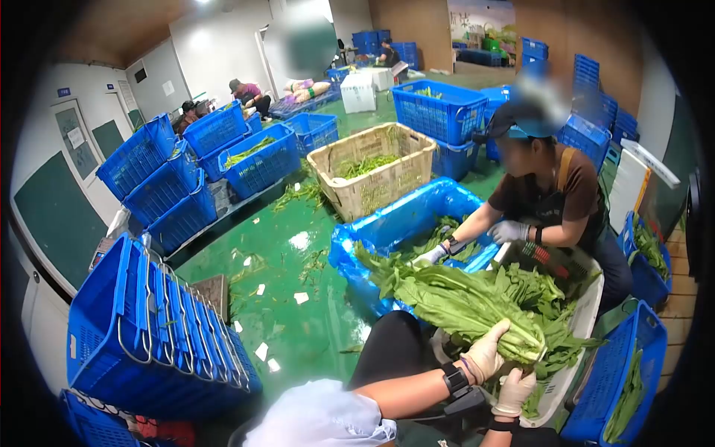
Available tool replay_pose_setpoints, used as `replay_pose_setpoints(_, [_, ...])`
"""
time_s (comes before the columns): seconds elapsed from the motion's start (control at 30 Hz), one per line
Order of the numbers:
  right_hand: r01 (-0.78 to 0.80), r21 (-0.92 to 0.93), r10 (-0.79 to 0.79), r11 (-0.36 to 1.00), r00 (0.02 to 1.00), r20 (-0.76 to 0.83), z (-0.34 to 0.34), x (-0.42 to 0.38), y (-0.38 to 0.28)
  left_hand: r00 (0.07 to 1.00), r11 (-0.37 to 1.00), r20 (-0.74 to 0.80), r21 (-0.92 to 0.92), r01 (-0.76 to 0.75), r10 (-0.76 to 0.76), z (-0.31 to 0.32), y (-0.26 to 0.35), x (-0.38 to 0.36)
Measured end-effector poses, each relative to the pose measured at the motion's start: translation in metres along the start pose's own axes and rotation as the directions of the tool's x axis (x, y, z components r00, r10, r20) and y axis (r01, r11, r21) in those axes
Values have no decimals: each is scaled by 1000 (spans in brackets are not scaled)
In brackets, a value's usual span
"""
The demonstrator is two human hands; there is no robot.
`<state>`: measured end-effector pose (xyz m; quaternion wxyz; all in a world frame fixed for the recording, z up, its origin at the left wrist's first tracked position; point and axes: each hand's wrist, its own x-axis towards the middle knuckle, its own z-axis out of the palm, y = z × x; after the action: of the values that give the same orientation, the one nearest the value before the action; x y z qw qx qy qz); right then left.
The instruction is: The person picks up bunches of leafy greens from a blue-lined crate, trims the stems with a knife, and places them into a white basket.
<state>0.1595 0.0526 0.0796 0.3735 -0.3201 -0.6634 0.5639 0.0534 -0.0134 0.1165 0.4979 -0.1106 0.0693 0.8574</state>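
Note:
My left hand (485, 356), in a pale glove, is closed round the stem end of a large bunch of leafy greens (454, 298). Close by to the right, my right hand (514, 392), also gloved, has its fingers bent near the cut stems; what it holds, if anything, is too small to make out. Under the bunch, more greens lie in a white crate (588, 305). The leaf tips reach over a blue crate lined with blue plastic (344, 249), which has greens inside.
Across from me a co-worker (573, 194) reaches a gloved hand into the lined crate. Stacked blue crates (149, 328) stand at the left. A beige crate (372, 182) is ahead, and a blue crate with greens (648, 350) stands at the right. Scraps litter the green floor (290, 298).

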Motion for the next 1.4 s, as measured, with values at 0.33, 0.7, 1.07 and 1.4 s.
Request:
replay_pose_setpoints(0.33, [-338,20,332,941,933,136,12,-2,-20,992,999,-123,50,-11,17,-34,16,12])
replay_pose_setpoints(0.7, [-345,-45,344,938,905,251,14,32,-42,997,995,67,90,-48,42,-12,32,19])
replay_pose_setpoints(1.07, [-706,41,601,707,630,492,-9,6,4,970,955,-173,273,-118,170,-44,34,33])
replay_pose_setpoints(1.4, [-716,-3,621,698,603,501,-39,-21,46,983,971,-64,180,-157,170,-6,28,20])
